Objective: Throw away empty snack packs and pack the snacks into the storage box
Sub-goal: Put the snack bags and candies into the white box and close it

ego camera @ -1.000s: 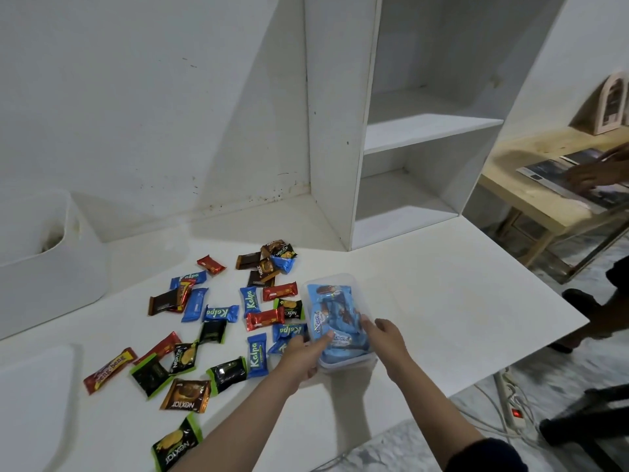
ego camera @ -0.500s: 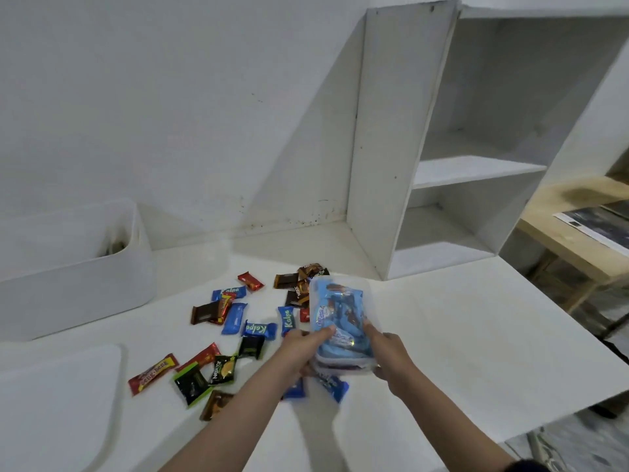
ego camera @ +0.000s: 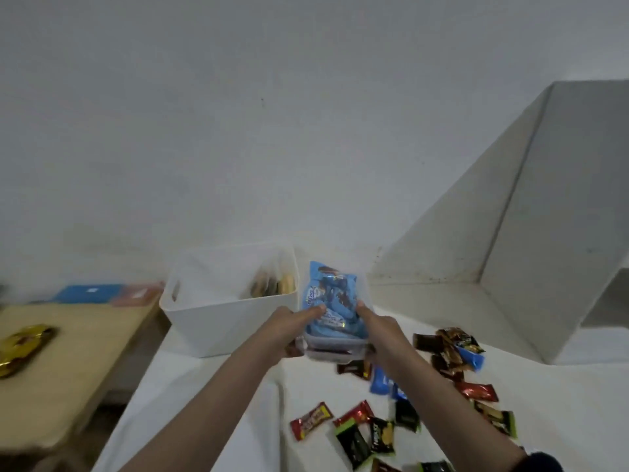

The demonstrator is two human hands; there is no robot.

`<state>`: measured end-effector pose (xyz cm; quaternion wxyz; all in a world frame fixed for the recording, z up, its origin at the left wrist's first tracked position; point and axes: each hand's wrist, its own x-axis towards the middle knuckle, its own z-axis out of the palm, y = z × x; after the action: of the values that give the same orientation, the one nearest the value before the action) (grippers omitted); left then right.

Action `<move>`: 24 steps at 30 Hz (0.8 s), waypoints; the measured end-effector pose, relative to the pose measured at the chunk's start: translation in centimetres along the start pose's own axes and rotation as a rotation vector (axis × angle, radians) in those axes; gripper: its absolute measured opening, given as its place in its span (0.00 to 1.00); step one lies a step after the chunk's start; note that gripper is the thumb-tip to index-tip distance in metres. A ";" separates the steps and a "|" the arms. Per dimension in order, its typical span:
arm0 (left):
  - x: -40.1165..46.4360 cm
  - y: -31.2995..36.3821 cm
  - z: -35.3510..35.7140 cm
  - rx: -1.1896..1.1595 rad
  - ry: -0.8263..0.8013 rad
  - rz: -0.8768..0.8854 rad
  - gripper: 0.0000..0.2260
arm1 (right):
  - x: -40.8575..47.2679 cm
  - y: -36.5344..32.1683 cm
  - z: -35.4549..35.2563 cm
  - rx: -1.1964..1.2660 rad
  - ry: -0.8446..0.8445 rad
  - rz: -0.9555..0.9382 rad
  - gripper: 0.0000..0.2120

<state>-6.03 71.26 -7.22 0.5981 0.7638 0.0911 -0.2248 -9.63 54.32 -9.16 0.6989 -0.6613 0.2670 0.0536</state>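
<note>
I hold a small clear plastic container point(ego camera: 335, 347) full of blue snack packs point(ego camera: 328, 298) above the white table. My left hand point(ego camera: 289, 323) grips its left side and my right hand point(ego camera: 376, 327) grips its right side. It hangs tilted, just right of the white storage box point(ego camera: 218, 321), which has a few snacks standing in its far right corner. Several loose wrapped snacks point(ego camera: 381, 434) in red, blue, green and brown lie scattered on the table below and to the right of my hands.
A white shelf unit point(ego camera: 510, 253) stands at the right against the wall. A wooden table point(ego camera: 68, 362) at the left carries a gold pack point(ego camera: 20, 345) and flat blue and pink items point(ego camera: 102, 292). The white table point(ego camera: 211, 420) ends near the storage box's left side.
Both hands have lifted the clear container off the table and carried it left toward the white storage box. The view has swung left, bringing the box close.
</note>
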 end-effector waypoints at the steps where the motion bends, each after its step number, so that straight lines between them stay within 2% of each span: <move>1: 0.3 0.3 -2.1 -0.007 0.014 0.008 0.25 | 0.2 -0.8 2.1 0.001 -0.025 -0.010 0.23; 4: 1.2 1.5 -8.3 -0.029 0.058 0.060 0.18 | 1.1 -3.0 8.1 0.018 -0.073 -0.038 0.22; 12: 6.1 3.5 -19.6 -0.082 0.163 0.028 0.27 | 5.0 -7.0 20.0 -0.006 -0.132 -0.055 0.16; 18: 11.4 3.0 -24.1 -0.089 0.170 -0.024 0.23 | 10.8 -7.8 26.1 -0.110 -0.183 0.002 0.21; 21: 14.4 1.8 -25.4 -0.060 0.189 -0.061 0.24 | 13.7 -7.1 28.5 -0.181 -0.198 0.048 0.13; 24: 17.1 0.2 -25.6 -0.057 0.204 -0.098 0.21 | 16.1 -5.8 30.3 -0.235 -0.205 0.131 0.11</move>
<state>15.13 93.46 -10.03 0.5956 0.7599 0.1953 -0.1721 15.71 78.07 -11.65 0.6353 -0.7108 0.2287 0.1969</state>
